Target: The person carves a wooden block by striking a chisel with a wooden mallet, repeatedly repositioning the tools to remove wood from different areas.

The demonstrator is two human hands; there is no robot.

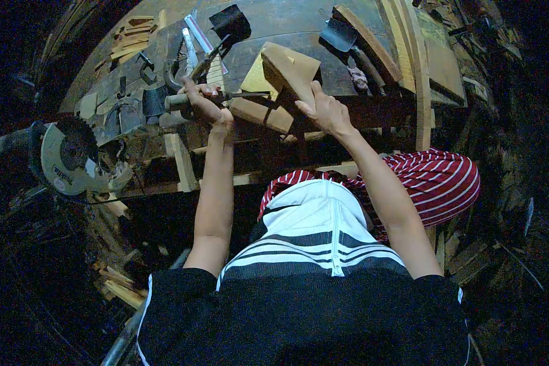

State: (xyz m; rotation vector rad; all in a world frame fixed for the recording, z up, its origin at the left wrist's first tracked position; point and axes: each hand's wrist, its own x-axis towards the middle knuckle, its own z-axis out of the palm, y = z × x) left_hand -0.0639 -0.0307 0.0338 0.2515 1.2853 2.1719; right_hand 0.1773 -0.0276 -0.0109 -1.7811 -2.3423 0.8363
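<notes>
My left hand [206, 105] is at the bench's near edge, its fingers wrapped round a tool with a thick, pale rounded handle end [177, 102] and a thin dark shaft [250, 94] that points right. The shaft's tip is near a small wooden block [261, 114]. My right hand [326, 110] grips the lower end of a tapered wooden piece [287, 68], which leans up and to the left. Behind that piece lies a yellowish board [257, 78]. What the fingers cover is hidden.
A circular saw [73, 155] stands at the left. A clamp [145, 67], a white ruler [198, 33], dark metal blades [230, 23] and a wood strip [372, 46] lie on the bench [287, 21]. A long upright board [421, 91] is at the right.
</notes>
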